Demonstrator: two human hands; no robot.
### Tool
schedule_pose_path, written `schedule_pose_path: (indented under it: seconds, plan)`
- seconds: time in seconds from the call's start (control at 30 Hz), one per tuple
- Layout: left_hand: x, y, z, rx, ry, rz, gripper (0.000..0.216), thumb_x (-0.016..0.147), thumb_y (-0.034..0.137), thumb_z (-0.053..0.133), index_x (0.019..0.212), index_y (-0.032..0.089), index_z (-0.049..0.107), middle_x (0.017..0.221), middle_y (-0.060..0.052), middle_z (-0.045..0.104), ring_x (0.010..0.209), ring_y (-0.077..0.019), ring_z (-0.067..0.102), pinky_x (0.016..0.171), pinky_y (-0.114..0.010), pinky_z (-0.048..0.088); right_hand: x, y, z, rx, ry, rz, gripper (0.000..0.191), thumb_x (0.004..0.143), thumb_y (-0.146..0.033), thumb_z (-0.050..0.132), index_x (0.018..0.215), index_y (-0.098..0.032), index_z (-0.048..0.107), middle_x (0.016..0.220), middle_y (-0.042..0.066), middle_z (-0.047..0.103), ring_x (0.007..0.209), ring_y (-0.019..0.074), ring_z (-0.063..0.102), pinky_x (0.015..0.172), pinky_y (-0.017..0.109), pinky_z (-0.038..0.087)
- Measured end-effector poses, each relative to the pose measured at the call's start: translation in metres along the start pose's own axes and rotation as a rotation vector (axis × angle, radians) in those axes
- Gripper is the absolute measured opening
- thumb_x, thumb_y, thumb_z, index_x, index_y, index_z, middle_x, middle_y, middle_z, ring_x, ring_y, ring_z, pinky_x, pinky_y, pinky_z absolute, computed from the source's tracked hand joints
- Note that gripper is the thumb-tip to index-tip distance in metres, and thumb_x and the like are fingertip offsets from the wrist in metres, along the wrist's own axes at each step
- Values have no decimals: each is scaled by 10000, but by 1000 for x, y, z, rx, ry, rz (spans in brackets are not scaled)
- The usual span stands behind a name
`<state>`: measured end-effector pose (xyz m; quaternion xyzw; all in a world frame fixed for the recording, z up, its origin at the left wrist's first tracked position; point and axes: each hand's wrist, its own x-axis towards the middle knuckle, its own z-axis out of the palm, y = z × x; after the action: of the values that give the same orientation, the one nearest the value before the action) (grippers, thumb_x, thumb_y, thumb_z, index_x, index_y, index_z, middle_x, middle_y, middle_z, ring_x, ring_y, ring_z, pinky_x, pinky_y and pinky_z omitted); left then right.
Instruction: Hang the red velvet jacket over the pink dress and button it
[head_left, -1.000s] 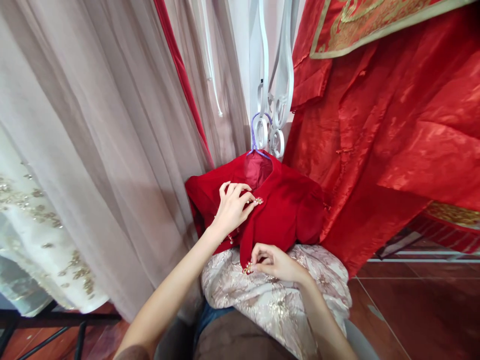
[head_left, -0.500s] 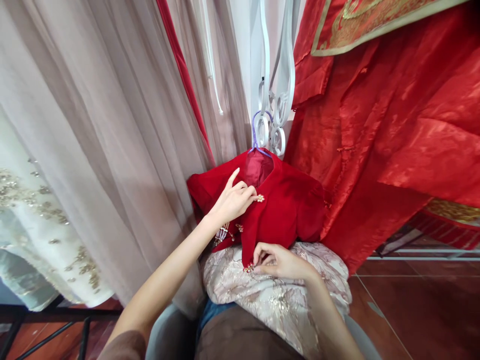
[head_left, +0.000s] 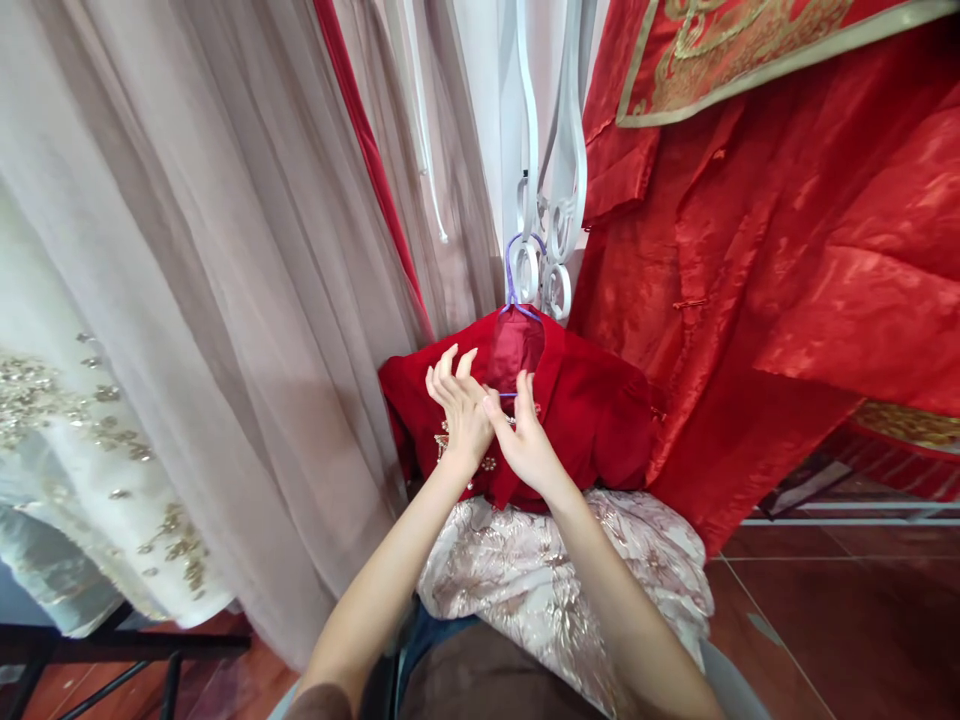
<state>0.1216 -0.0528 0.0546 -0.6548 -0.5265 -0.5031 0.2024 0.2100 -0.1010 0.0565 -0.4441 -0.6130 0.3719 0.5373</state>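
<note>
A deep red velvet jacket (head_left: 600, 420) with beaded flower fastenings hangs by its collar on a purple hanger (head_left: 512, 280). Over its front opening, below the neckline, my two hands meet. My left hand (head_left: 461, 410) has several fingers fanned up and away, while its thumb and index side come together against my right thumb; whatever lies between them is hidden. My right hand (head_left: 523, 440) holds its fingers upright, apart from the thumb, beside the jacket's right edge. A beaded flower (head_left: 489, 463) shows just under my hands.
White scrolled metalwork (head_left: 555, 215) carries the hanger. Pale pink-grey tulle (head_left: 247, 300) and a beaded white gown (head_left: 90, 430) hang to the left. Red satin garments (head_left: 750, 250) fill the right. Shiny pale brocade (head_left: 525, 560) lies under the jacket, across my lap.
My right hand has risen from the jacket's lower front corner, letting go of the beaded fastening there, to meet my left hand. My left hand's fingers have fanned out. The jacket's front corner has lifted.
</note>
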Motion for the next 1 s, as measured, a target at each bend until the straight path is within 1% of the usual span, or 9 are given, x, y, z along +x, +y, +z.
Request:
schedule_pose_path:
  seconds: [0.07,0.13,0.27,0.33,0.47,0.6,0.73,0.87,1.0]
  plan:
    - [7,1,-2,14,37,-28,508,768,99,435,1276,98,435,1373,-229,354,1316,-321,305,1092,-533,180,1,4,-11,-126,86,61,1110,777,-756,410,1484,3,15,1556,249,-32,1445,302,-83,1165,502,29]
    - [15,-7,-13,29,70,-70,549,712,52,450,1259,102,447,1377,-227,334,1316,-327,301,1081,-524,213,1,8,-33,-227,158,96,1149,744,-772,440,1469,40,73,1538,296,52,1443,351,-26,1155,540,53]
    - [26,-34,-43,13,157,-137,581,638,31,501,1211,125,480,1376,-202,295,1285,-325,349,1069,-483,274,5,14,-80,-402,244,-10,986,770,-731,452,1452,-55,229,1497,260,260,1427,366,153,1144,551,166]
    - [26,-45,-52,-23,208,-155,586,627,13,492,1196,151,493,1379,-171,298,1284,-296,373,1074,-426,303,9,16,-95,-496,274,-91,938,784,-711,451,1439,-67,258,1482,250,294,1418,374,180,1136,563,188]
    - [16,-55,-49,-60,275,-246,552,677,11,485,1198,193,519,1321,-119,457,1265,-241,438,1050,-347,362,20,21,-109,-629,352,-157,913,793,-705,439,1408,-46,291,1440,279,334,1384,401,251,1104,581,239]
    - [0,-61,-43,-91,324,-364,493,736,36,476,1186,206,582,1224,-84,611,1155,-205,561,993,-313,421,31,26,-119,-701,350,-175,845,800,-687,435,1360,-60,353,1390,280,391,1343,403,321,1078,581,277]
    - [7,-76,-52,-116,205,-424,489,733,62,477,1162,221,648,1124,-50,693,1022,-195,647,905,-291,477,46,24,-134,-793,316,-146,755,798,-636,482,1276,-52,438,1303,280,474,1281,410,388,1047,559,324]
    - [43,-107,-61,-169,-52,-482,366,683,144,552,1005,175,722,889,-44,744,841,-210,689,728,-257,522,62,15,-150,-865,323,-196,651,800,-587,518,1213,-84,508,1254,243,541,1235,395,432,1029,541,348]
    - [79,-140,-60,-305,-242,-514,269,637,240,629,870,149,730,771,-28,739,741,-212,687,679,-266,533,71,7,-164,-885,275,-189,595,749,-583,597,1155,-149,620,1159,171,647,1123,359,551,959,485,427]
